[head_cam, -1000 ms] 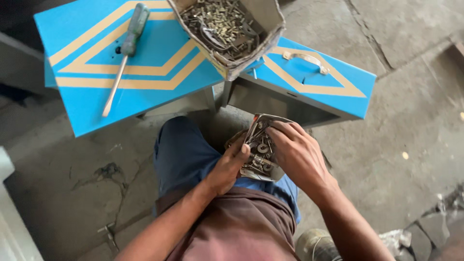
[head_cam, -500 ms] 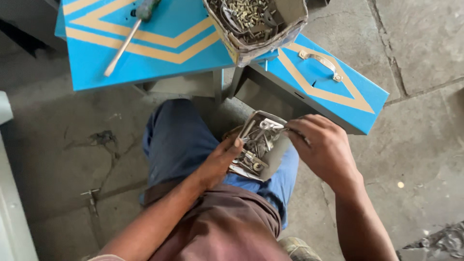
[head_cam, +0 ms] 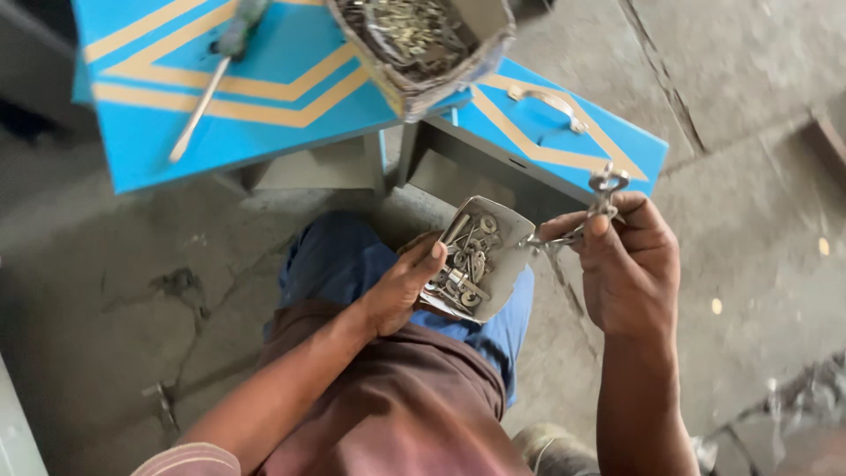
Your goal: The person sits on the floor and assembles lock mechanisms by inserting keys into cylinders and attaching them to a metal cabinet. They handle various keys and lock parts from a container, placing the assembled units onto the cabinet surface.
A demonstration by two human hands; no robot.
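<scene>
Since half a second ago my right hand (head_cam: 627,264) has lifted away from the small metal tin (head_cam: 483,256) and risen to the right, now pinching a small metal fastener (head_cam: 597,204) between thumb and fingertips, its looped end standing just above the fingers. I see a thin metal piece trailing from that pinch toward the tin's right edge; whether it touches the rim I cannot tell. My left hand (head_cam: 404,286) is closed on the tin's left side, thumb over the rim, holding it tilted on my lap above the blue trousers (head_cam: 344,260). Inside the tin lies a loose heap of washers, bolts and small metal parts (head_cam: 465,264). Just beyond my knees a blue panel with yellow stripes (head_cam: 564,132) leans at an angle, a pale metal handle (head_cam: 548,104) fixed to its face. Farther up, a second blue striped surface (head_cam: 264,97) carries a screwdriver (head_cam: 211,79) lying diagonally, its green handle toward the top edge. Between the two, a worn cardboard box (head_cam: 423,48) sits full of small metal hardware. Cracked grey concrete floor (head_cam: 749,115) spreads around everything.
</scene>
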